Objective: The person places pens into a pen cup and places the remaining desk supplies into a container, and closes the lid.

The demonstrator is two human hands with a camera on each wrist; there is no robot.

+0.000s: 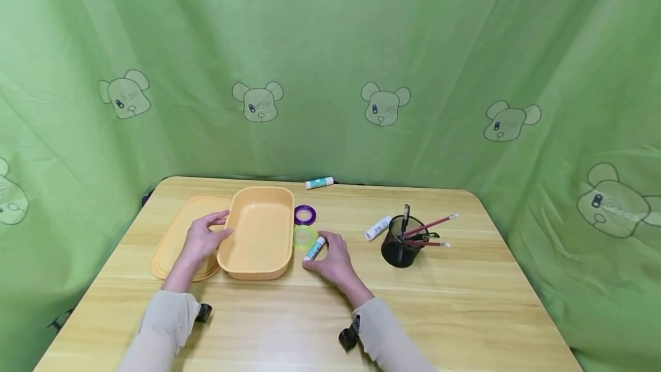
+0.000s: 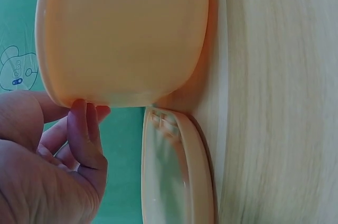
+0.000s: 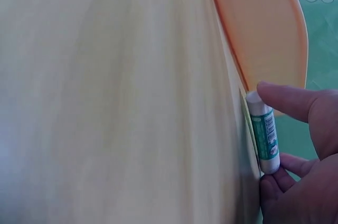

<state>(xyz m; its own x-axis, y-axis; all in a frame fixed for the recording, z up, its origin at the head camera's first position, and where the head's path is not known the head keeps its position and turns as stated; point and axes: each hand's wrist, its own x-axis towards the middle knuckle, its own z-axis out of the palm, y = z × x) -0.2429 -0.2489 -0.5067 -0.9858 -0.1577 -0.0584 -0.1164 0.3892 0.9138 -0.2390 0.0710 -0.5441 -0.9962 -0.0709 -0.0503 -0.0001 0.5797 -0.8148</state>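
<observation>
An orange plastic box (image 1: 258, 234), with no lid on it, sits at the left of the table. My left hand (image 1: 202, 237) pinches its left rim between thumb and fingers, which the left wrist view shows close up. Beside the box, under my left forearm, lies its flat orange lid (image 1: 175, 240). Right of the box, my right hand (image 1: 335, 260) holds a white and teal glue stick (image 3: 265, 134) by its two ends, thumb at one and fingers at the other. A yellow-green tape roll (image 1: 303, 237) lies between the box and the glue stick.
Behind the green roll is a purple tape roll (image 1: 305, 215). A second glue stick (image 1: 319, 183) lies at the back edge. To the right, a white tube (image 1: 378, 228) lies beside a black mesh cup (image 1: 400, 254) of pens and pencils. A green curtain (image 1: 330, 131) surrounds the table.
</observation>
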